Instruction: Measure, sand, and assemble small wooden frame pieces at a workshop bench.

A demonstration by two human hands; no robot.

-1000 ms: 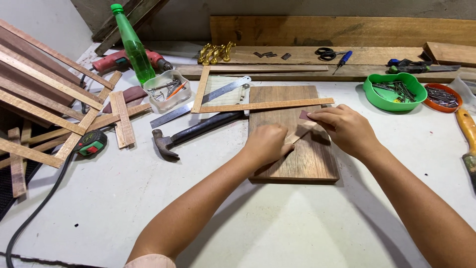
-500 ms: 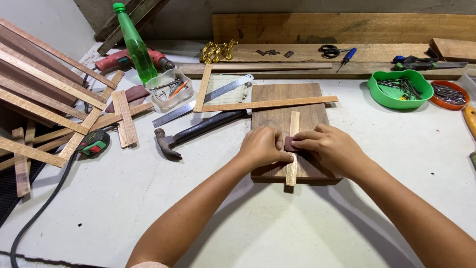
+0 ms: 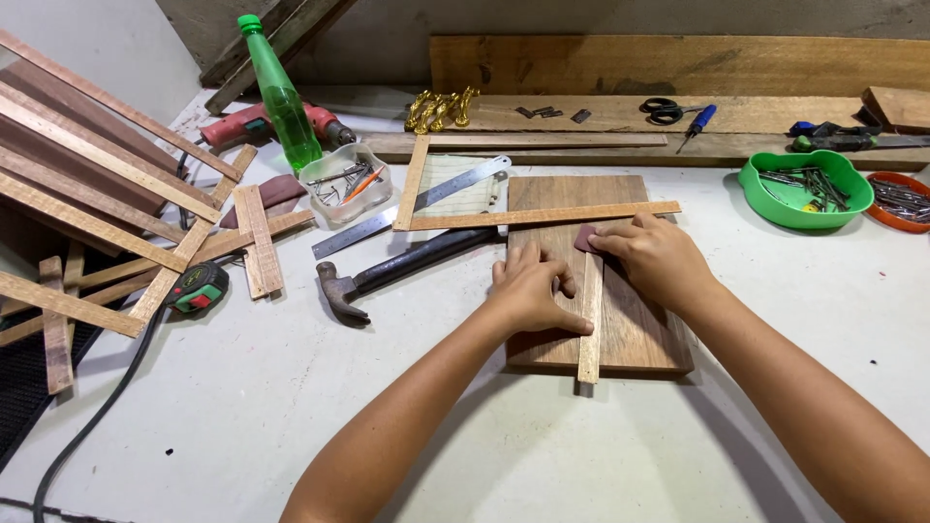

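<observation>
the pale, scuffed surface (image 3: 291, 436) carries everything. on it, just ahead of the person, lies a flat dark wooden board (image 3: 635, 334) with visible grain. a thin light wooden strip (image 3: 589, 339) lies lengthwise on the board, its near end just past the board's edge. the left hand (image 3: 533, 289) lies flat with fingers together, pressing the strip and board. the right hand (image 3: 659, 257) is curled, fingers pinching a small reddish-brown piece of sandpaper (image 3: 586, 238) against the strip's far end. a second thin strip (image 3: 542, 215) crosses the board's far part. left of the board lie a dark-handled hammer (image 3: 387, 276) and a steel ruler (image 3: 412, 205). further left are stacked wooden slats (image 3: 87, 194), a green plastic bottle (image 3: 281, 97) and a clear tub (image 3: 344, 184) of small bits. to the right, a green bowl (image 3: 751, 189) holds nails and an orange dish (image 3: 877, 215) holds more.
</observation>
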